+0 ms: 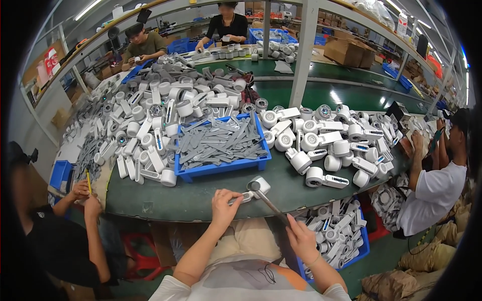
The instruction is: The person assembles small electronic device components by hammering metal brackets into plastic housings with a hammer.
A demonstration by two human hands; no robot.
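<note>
At the near edge of the green table lies a white handheld fan housing [261,184], its round end turned away to the right. My left hand [224,205] grips the narrow handle end with its fingers pressed together; whether a grey strip lies under the fingertips I cannot tell. A hammer [271,206] is in my right hand [302,237], fingers wrapped round its dark grip. Its metal head is over the fan, and contact is unclear. Just beyond the fan stands a blue tray [221,171] heaped with flat grey plastic strips [221,140].
White fan housings [150,125] pile high on the left, with more fans [326,145] at right. A blue crate [365,243] of fans sits low beside my right arm. People work at left, right and across the table. A white post [303,60] rises behind.
</note>
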